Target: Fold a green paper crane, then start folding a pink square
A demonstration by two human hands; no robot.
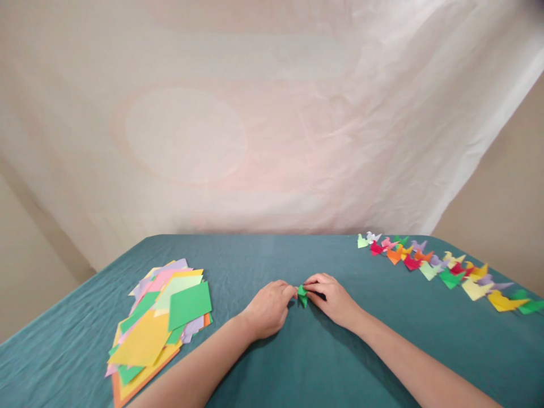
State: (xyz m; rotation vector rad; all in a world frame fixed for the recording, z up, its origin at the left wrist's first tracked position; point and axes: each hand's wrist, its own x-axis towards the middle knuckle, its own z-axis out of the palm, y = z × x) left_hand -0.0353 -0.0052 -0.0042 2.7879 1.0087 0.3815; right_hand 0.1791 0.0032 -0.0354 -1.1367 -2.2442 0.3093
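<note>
A small piece of folded green paper [302,296] is held between my two hands at the middle of the table. My left hand [270,309] is closed, with its fingertips pinching the left edge of the paper. From the other side, my right hand [334,298] grips the paper between thumb and fingers. Part of the folded shape is hidden by the fingertips, and its finer folds are too small to make out.
On the left lies a loose pile of coloured paper sheets [142,340], with a green sheet [190,306] on top. Rows of folded paper birds [450,277] in several colours stand along the right side. A teal cloth [272,374] covers the table; a pale sheet [272,113] hangs behind.
</note>
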